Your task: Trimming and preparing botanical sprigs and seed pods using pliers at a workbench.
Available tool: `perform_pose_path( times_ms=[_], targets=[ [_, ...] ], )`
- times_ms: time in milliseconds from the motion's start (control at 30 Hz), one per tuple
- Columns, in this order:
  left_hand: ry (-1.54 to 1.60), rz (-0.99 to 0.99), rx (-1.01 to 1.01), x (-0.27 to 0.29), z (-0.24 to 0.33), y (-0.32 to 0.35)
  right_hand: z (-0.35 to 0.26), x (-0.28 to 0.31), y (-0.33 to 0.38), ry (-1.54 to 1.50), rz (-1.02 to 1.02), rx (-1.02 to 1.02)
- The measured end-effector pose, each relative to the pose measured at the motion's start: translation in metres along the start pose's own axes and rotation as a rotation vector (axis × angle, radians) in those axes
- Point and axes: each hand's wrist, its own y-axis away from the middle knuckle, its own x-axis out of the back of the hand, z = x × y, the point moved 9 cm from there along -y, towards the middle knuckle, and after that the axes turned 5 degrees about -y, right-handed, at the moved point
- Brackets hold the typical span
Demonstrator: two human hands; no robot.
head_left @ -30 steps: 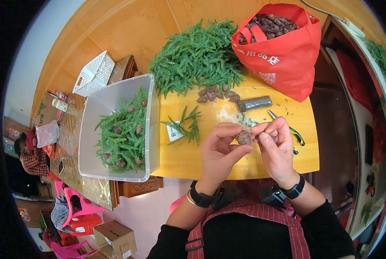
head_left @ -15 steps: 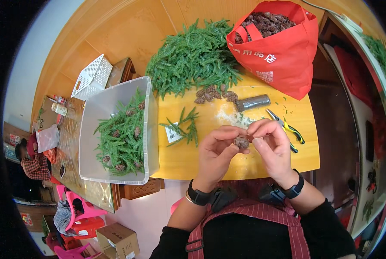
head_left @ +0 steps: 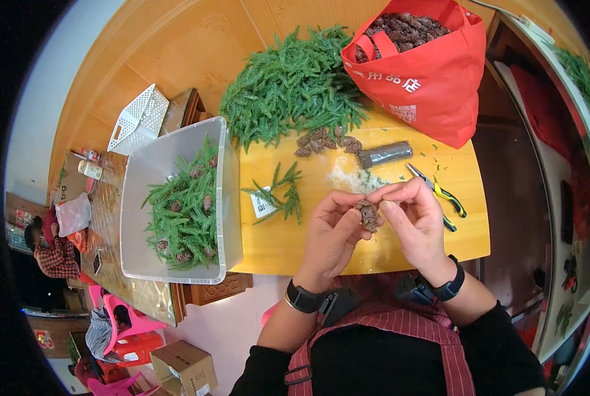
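My left hand [head_left: 331, 231] and my right hand [head_left: 413, 218] meet over the front of the yellow table [head_left: 295, 241], and both pinch one small brown pine cone [head_left: 367, 214] between their fingertips. Just left of the hands lies a loose green fir sprig [head_left: 280, 196] with a small white tag beside it. A small heap of brown cones [head_left: 324, 140] sits farther back, in front of a big pile of green sprigs [head_left: 295, 82]. Pliers with yellow-green handles [head_left: 440, 196] lie right of my right hand.
A clear plastic bin [head_left: 136, 198] holding sprigs and cones stands at the left table edge. A red bag [head_left: 433, 79] full of cones stands at the back right. A dark roll [head_left: 386, 153] lies mid-table. A white basket [head_left: 138, 119] sits at far left.
Both hands have kept the cone between them and turned it slightly; the fingers have shifted around it. Nothing else on the table has moved.
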Motion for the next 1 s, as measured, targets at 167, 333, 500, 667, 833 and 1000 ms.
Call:
perform_pose_path(
  times_ms=[167,333,500,667,833,1000],
  targets=[
    [0.039,-0.028,0.041,-0.001,-0.004,0.0,0.002,0.001,0.0,0.008,0.019,-0.019],
    [-0.005,0.016,0.035,0.002,-0.002,0.0,0.002,0.0,0.001,0.02,0.013,-0.025],
    [-0.106,0.039,-0.01,0.003,0.005,0.0,-0.004,-0.003,0.004,0.112,-0.028,0.046],
    [-0.014,0.064,0.026,0.007,0.007,0.002,-0.02,-0.009,0.009,0.178,-0.081,0.17],
    [-0.042,0.063,0.035,0.004,0.006,0.003,-0.01,-0.001,0.009,0.056,-0.022,0.108],
    [0.002,0.001,0.018,-0.001,0.007,0.004,-0.005,-0.001,0.008,-0.022,-0.051,0.12]
  ],
)
